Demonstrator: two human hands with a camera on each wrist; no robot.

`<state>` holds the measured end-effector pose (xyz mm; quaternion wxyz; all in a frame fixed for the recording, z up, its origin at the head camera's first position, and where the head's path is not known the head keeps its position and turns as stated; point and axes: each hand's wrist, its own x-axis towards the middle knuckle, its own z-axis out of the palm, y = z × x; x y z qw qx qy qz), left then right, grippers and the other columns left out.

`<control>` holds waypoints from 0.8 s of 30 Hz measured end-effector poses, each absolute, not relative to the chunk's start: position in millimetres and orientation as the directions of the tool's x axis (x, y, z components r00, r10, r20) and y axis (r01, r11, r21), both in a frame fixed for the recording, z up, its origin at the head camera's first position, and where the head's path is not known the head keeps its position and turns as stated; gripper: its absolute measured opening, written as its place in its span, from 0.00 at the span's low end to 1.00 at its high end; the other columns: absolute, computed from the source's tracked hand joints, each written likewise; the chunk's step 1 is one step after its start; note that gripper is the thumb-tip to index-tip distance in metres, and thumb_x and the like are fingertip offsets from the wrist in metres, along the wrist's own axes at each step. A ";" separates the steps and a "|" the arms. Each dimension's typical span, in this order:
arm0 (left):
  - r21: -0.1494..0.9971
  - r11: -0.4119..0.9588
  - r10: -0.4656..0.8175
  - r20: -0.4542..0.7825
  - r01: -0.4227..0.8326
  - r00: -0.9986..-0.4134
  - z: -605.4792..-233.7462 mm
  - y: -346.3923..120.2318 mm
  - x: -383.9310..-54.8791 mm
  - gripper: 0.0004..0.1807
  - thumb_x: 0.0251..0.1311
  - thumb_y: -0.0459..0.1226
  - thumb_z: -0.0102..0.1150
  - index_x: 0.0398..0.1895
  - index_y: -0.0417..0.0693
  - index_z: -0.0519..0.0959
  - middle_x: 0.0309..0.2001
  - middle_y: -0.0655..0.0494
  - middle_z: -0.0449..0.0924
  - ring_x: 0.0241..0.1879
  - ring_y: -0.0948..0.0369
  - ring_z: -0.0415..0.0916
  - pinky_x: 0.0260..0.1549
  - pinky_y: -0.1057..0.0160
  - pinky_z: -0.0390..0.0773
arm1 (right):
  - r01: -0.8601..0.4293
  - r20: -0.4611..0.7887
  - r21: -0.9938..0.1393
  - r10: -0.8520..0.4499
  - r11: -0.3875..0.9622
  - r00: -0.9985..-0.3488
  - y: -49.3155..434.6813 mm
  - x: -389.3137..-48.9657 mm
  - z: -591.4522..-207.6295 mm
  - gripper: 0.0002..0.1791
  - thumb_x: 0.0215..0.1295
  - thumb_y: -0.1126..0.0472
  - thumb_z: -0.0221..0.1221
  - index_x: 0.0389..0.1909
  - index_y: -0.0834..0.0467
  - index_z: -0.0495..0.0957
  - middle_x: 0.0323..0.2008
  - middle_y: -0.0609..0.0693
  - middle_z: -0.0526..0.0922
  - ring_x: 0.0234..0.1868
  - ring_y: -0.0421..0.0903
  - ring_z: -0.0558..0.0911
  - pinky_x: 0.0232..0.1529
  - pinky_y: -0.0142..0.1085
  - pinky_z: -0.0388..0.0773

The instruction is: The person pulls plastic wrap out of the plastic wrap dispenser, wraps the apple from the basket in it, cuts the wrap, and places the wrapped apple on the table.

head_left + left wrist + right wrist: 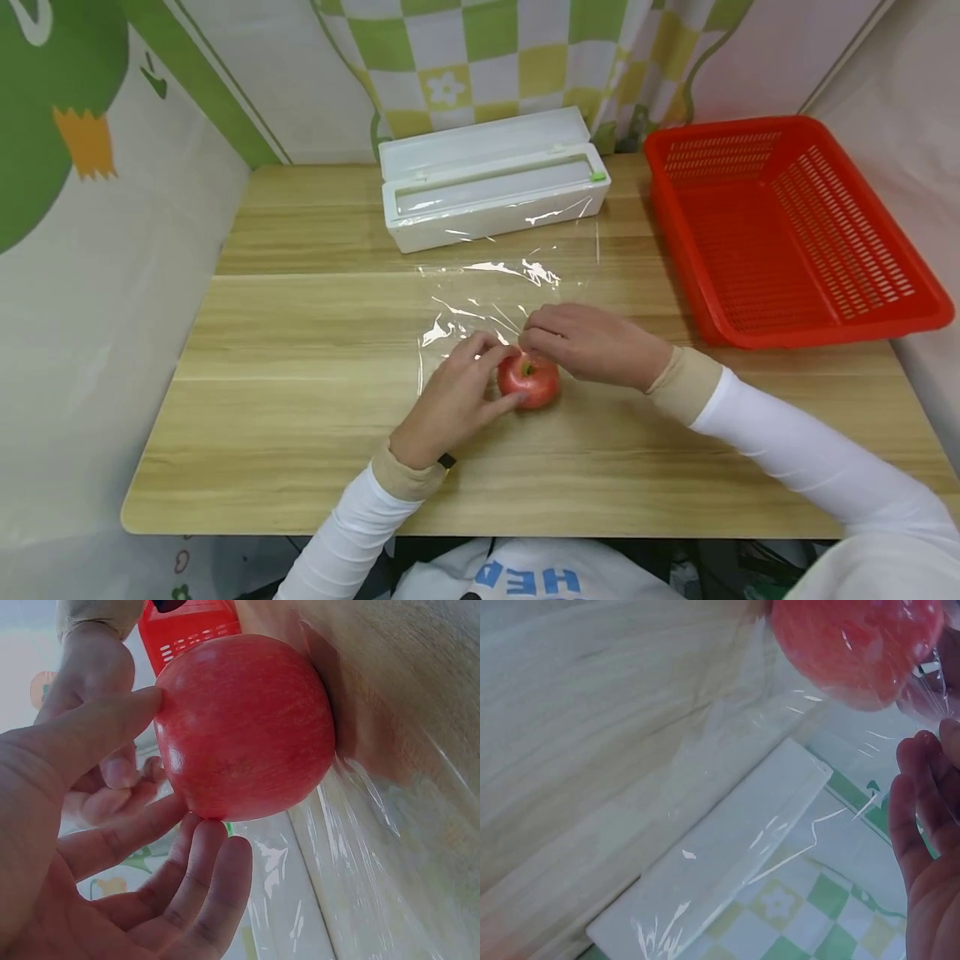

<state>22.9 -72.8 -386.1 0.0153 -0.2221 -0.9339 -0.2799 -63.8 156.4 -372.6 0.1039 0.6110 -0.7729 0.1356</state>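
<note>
Apple (244,727): red, finely streaked paler, with a white highlight; its stem (528,369) appears green-brown, though too small to judge surely. Film (536,272): colourless, marked by white glare lines. Box (498,223): plain white, bearing one bright green tab (597,177). Basket (693,267): uniform bright red. Table (285,350): pale tan with lengthwise wood-grain bands. Cloth (491,71): checked in green, yellow and white, one yellow square carrying a white flower (446,88). Sleeves (787,433): white, ending in beige cuffs (686,385). Shirt (457,575): white, blue lettering (528,581).

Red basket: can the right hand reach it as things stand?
Probably yes: nothing visible stands between the right hand and the red basket, though that hand seems to pinch clear film.
</note>
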 end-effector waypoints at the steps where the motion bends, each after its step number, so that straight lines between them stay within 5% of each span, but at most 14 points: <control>1: 0.518 0.746 0.402 0.153 0.420 -0.903 -386.3 -72.7 23.0 0.28 0.57 0.45 0.80 0.57 0.43 0.83 0.49 0.50 0.78 0.45 0.55 0.77 0.43 0.56 0.84 | -0.974 0.325 -0.083 -0.918 0.211 -0.227 154.6 -64.1 -374.7 0.20 0.59 0.78 0.66 0.50 0.58 0.79 0.46 0.49 0.84 0.49 0.48 0.83 0.53 0.39 0.85; 10: 0.523 0.742 0.386 0.180 0.421 -0.905 -387.7 -71.7 21.8 0.28 0.55 0.45 0.81 0.54 0.41 0.82 0.47 0.51 0.81 0.42 0.57 0.78 0.40 0.58 0.82 | -0.978 0.330 -0.061 -0.921 0.198 -0.207 147.7 -63.1 -392.9 0.20 0.60 0.74 0.68 0.51 0.58 0.77 0.45 0.49 0.82 0.47 0.46 0.80 0.50 0.36 0.82; 17: 0.587 0.705 0.363 0.182 0.397 -0.914 -388.2 -72.8 21.7 0.40 0.52 0.44 0.83 0.66 0.39 0.76 0.54 0.50 0.84 0.50 0.54 0.85 0.51 0.54 0.85 | -0.947 0.368 -0.200 -0.877 0.250 -0.310 148.3 -59.7 -401.0 0.23 0.61 0.70 0.70 0.55 0.54 0.76 0.53 0.53 0.82 0.53 0.50 0.83 0.54 0.42 0.83; 24: 0.598 0.704 0.360 0.164 0.383 -0.918 -389.8 -72.4 20.5 0.42 0.53 0.44 0.83 0.68 0.37 0.75 0.55 0.48 0.84 0.51 0.53 0.85 0.51 0.52 0.85 | -0.954 0.408 -0.072 -0.865 0.289 -0.293 152.3 -58.1 -405.6 0.16 0.60 0.66 0.74 0.48 0.54 0.85 0.45 0.46 0.86 0.49 0.46 0.81 0.52 0.39 0.78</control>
